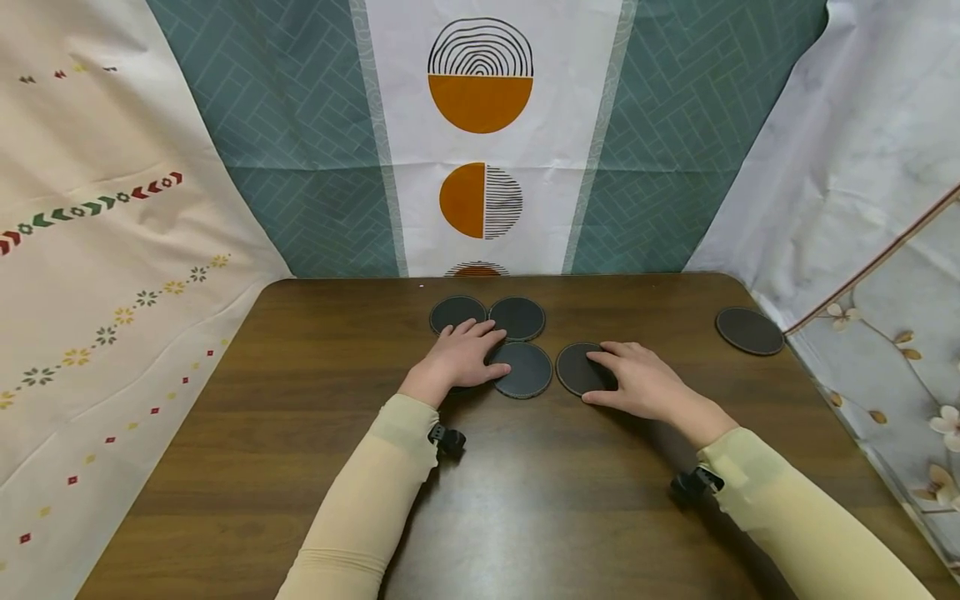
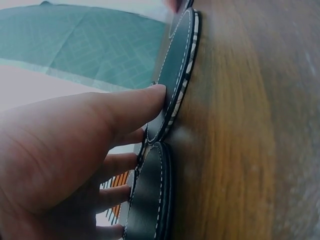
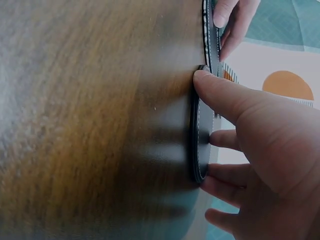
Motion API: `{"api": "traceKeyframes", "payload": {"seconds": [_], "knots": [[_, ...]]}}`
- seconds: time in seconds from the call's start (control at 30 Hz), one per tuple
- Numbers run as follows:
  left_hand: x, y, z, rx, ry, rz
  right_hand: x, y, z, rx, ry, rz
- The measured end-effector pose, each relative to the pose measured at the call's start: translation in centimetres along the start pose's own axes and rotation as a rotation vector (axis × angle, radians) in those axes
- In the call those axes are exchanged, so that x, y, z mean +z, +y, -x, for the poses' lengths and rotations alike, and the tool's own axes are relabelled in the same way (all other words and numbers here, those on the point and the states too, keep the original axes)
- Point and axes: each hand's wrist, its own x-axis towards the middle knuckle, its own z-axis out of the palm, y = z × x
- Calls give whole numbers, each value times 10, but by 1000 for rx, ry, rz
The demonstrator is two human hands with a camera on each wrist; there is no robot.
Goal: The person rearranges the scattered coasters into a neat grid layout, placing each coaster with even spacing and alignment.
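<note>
Several round black coasters with pale stitching lie flat on the wooden table, among them a back-left coaster (image 1: pixel 453 310), a back-right coaster (image 1: pixel 517 318) and a middle coaster (image 1: pixel 525 372). My left hand (image 1: pixel 461 357) spreads over this cluster, its thumb resting on the middle coaster and its fingers reaching the back ones. Part of another coaster (image 2: pixel 145 200) is hidden beneath that hand in the head view. My right hand (image 1: pixel 637 379) spans the right coaster (image 1: pixel 576 371), thumb at the near edge and fingertips on its top and opposite edge. A narrow gap separates that coaster from the middle one.
One more black coaster (image 1: pixel 750 331) lies apart near the table's right edge. Patterned cloth (image 1: pixel 300 125) hangs behind the table (image 1: pixel 300 500), with pale cloths on the left and right sides.
</note>
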Motion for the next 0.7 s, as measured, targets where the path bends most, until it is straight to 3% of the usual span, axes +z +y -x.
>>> {"api": "traceKeyframes", "payload": {"seconds": [0.7], "knots": [[0, 2, 0, -13, -2, -3, 0, -4, 2, -1, -9, -8]]}}
